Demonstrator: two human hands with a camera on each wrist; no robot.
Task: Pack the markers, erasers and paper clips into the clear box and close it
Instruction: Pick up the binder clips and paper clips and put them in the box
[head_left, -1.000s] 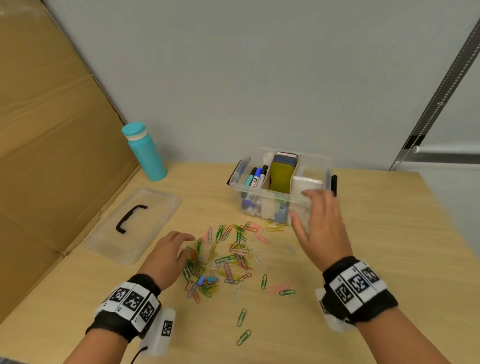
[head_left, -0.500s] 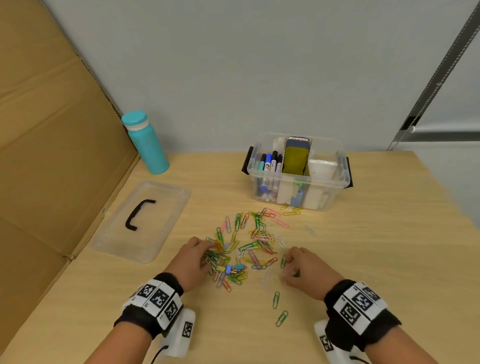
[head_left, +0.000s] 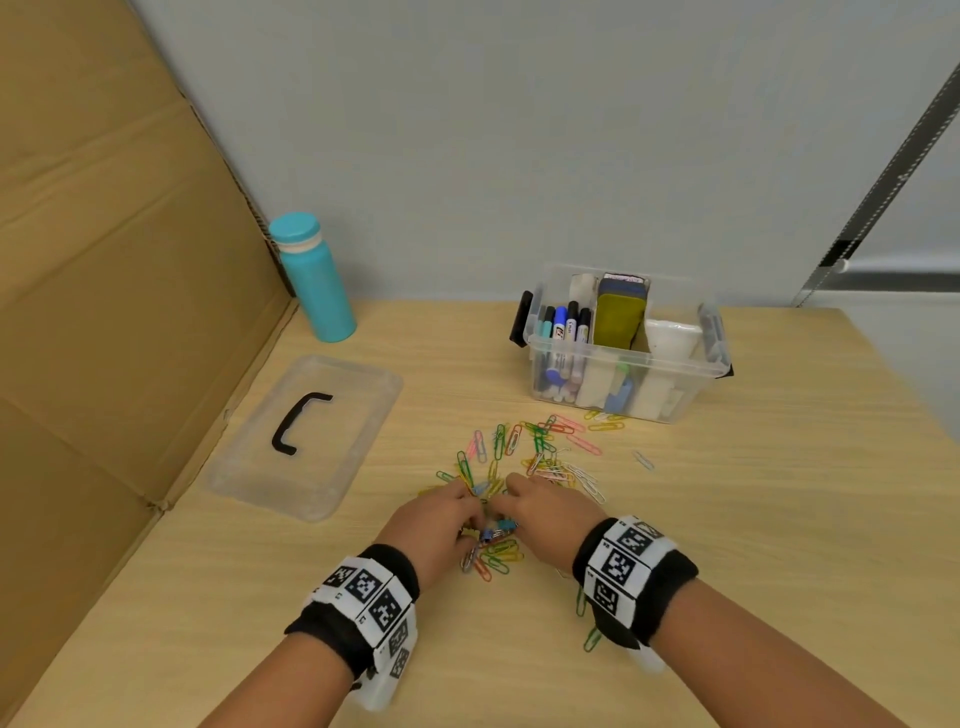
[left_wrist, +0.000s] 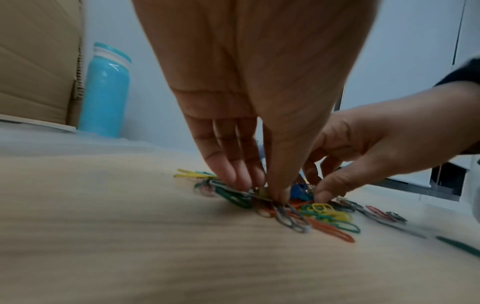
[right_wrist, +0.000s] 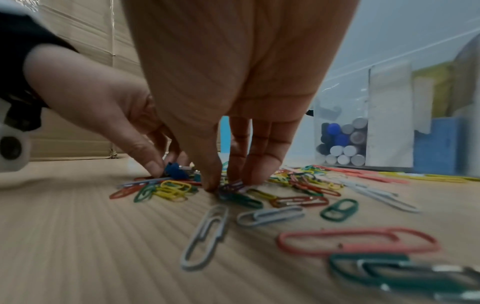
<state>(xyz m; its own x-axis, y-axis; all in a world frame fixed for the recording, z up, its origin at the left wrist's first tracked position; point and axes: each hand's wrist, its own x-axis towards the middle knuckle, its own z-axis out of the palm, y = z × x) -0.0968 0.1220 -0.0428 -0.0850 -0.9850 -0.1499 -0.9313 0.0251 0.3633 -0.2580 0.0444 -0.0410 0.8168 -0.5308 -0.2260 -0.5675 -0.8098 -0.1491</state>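
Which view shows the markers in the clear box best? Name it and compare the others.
The head view: the markers stand upright in the left end of the clear box, caps and barrels visible from above. The right wrist view shows only their round bottom ends through the wall. The left wrist view shows none.

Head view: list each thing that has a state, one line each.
Clear box: open, upright.
Lid: off, flat on the table.
Markers: standing in the box.
Paper clips: loose on the table.
Bottle: upright, capped.
Left hand: fingers pinching clips.
Right hand: fingertips down among the clips.
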